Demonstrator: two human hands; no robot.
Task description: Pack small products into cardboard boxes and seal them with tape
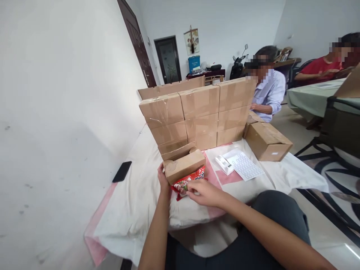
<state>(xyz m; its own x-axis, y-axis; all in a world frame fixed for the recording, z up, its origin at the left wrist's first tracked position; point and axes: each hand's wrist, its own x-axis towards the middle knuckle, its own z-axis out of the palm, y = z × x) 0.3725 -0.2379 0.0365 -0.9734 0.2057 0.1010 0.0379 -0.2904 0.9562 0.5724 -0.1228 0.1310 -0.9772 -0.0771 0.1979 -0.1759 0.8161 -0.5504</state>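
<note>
A small cardboard box (pixel 184 165) with its flap raised at the back stands near the front edge of the table. My left hand (pixel 163 179) grips its left side, with the fingers partly hidden behind the cardboard. In front of the box leans a shiny red food packet (pixel 181 187) with a printed picture and dark lettering. My right hand (pixel 204 192) is closed at the packet's front, fingers curled and pinching its film. To the right lie a sheet of small white labels (pixel 247 167) and a white handheld device (pixel 224 164).
Taped cardboard boxes (pixel 201 116) form a wall behind the work area. Another carton (pixel 268 140) stands at the right. A black phone (pixel 122 171) lies at the left edge by the wall. One person (pixel 271 88) sits beyond the boxes; another in red (pixel 320 71) sits farther right.
</note>
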